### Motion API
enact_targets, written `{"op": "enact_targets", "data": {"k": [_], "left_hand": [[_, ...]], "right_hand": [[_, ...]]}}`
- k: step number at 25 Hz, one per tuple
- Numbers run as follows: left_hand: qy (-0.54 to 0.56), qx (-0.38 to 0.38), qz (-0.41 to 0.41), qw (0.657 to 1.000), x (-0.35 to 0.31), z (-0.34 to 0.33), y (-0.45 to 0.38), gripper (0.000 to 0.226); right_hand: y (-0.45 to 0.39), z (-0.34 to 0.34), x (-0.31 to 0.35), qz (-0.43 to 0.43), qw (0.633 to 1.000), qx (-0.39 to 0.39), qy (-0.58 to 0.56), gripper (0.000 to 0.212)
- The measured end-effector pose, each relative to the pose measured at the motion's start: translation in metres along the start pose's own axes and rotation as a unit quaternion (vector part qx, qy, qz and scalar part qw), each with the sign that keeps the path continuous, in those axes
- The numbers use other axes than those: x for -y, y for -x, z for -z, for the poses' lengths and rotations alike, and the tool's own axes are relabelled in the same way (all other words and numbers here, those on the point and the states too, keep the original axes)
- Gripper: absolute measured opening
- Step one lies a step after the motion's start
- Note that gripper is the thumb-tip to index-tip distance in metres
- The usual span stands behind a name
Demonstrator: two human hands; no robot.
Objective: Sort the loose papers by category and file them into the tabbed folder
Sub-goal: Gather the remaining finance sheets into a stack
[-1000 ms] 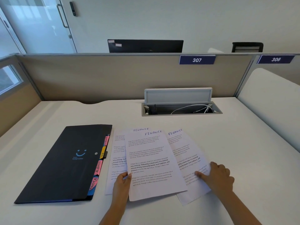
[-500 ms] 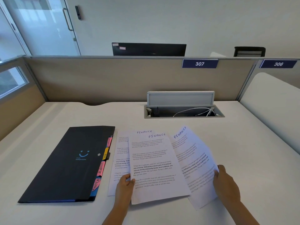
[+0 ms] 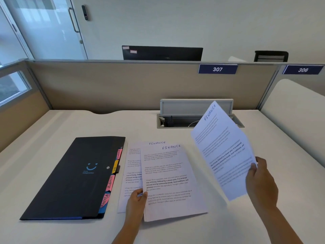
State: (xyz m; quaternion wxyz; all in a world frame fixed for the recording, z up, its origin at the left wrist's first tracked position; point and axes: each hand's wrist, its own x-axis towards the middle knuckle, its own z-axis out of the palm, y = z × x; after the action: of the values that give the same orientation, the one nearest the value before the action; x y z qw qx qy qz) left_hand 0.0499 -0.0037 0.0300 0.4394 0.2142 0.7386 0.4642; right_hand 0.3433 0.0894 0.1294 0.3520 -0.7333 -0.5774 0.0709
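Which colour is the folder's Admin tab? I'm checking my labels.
Pink, the Admin tab on the black folder, head view.

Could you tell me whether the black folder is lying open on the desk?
No, the black folder lies closed and flat, its coloured tabs sticking out along its right edge.

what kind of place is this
Most likely an open-plan office cubicle: a desk fenced by a fabric partition, numbered seat plates 307 and 306, and a monitor at the workstation beyond.
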Motion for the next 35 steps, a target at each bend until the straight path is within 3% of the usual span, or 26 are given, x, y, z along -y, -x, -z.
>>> {"op": "enact_targets", "data": {"k": [3,7,11,17,23,26,32,35], "left_hand": [[0.001,0.003,-0.004,1.000,0.001,0.000,-0.001,0.017],[-0.004,0.007,-0.004,1.000,0.002,0.000,-0.001,0.016],[0.003,0.008,0.004,1.000,0.003,0.001,-0.003,0.019],[0.030,0.013,-0.019,0.999,-0.001,0.001,0.006,0.024],[-0.017,0.030,-0.022,0.999,-0.003,0.003,0.008,0.009],[-0.045,0.043,-0.030,0.998,-0.005,0.002,0.010,0.018],[-0.039,0.045,-0.029,0.998,-0.012,0.005,0.020,0.017],[-0.015,0.058,-0.030,0.998,-0.015,0.006,0.028,0.020]], "right_hand": [[0.002,0.006,0.018,-0.012,0.992,0.043,-0.117,0.024],[0.013,-0.008,0.039,-0.103,0.946,0.125,-0.282,0.015],[0.052,-0.039,0.045,-0.151,0.918,0.235,-0.281,0.011],[0.094,-0.064,0.036,-0.192,0.873,0.397,-0.208,0.023],[0.096,-0.068,0.014,-0.143,0.898,0.392,-0.142,0.038],[0.091,-0.067,0.008,-0.120,0.896,0.409,-0.124,0.037],[0.072,-0.064,-0.010,-0.040,0.946,0.321,-0.014,0.032],[0.061,-0.061,0.000,-0.060,0.939,0.332,-0.068,0.030]]}}
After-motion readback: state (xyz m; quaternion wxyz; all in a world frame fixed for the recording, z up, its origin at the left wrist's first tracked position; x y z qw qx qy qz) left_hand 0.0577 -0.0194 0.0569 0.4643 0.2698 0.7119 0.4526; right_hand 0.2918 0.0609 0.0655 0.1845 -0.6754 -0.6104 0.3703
